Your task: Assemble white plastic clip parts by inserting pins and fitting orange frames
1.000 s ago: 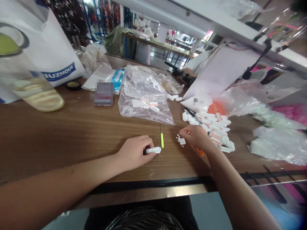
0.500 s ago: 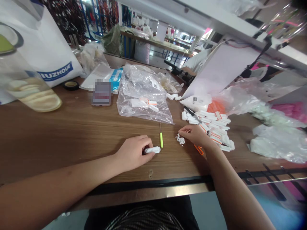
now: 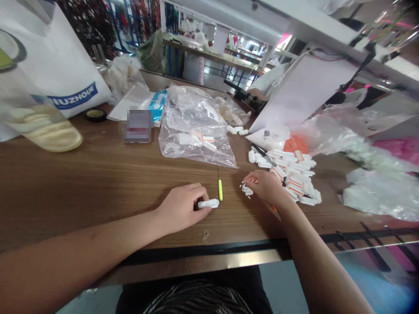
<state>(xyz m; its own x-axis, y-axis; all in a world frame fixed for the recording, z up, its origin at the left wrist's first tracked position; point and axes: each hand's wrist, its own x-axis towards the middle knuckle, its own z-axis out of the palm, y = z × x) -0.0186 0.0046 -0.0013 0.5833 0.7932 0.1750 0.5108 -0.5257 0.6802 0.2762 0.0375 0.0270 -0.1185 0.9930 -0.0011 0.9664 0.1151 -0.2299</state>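
Note:
My left hand [image 3: 183,205] rests on the table with thumb and fingers closed around a white plastic connector block [image 3: 208,203], which has a row of small openings along its side. Just beyond the block lies a thin screwdriver-like tool with a yellow-green handle [image 3: 220,190]. My right hand [image 3: 264,185] is at the edge of a small pile of tiny white pieces [image 3: 247,190], fingers bent together; whatever is between the fingertips is hidden. Under the right wrist an orange object [image 3: 274,208] is mostly covered.
A heap of white blocks [image 3: 299,172], some orange-edged, lies beyond my right hand, with dark tweezers [image 3: 262,153] on it. Clear plastic bags [image 3: 196,117] lie ahead. A phone [image 3: 137,126], black tape roll [image 3: 94,114] and bottle [image 3: 49,126] stand left. Bags [image 3: 382,192] lie right.
My right hand has shifted slightly right, its fingers curling more at the pile, and it now covers more of the orange object. My left hand and the connector block stay put.

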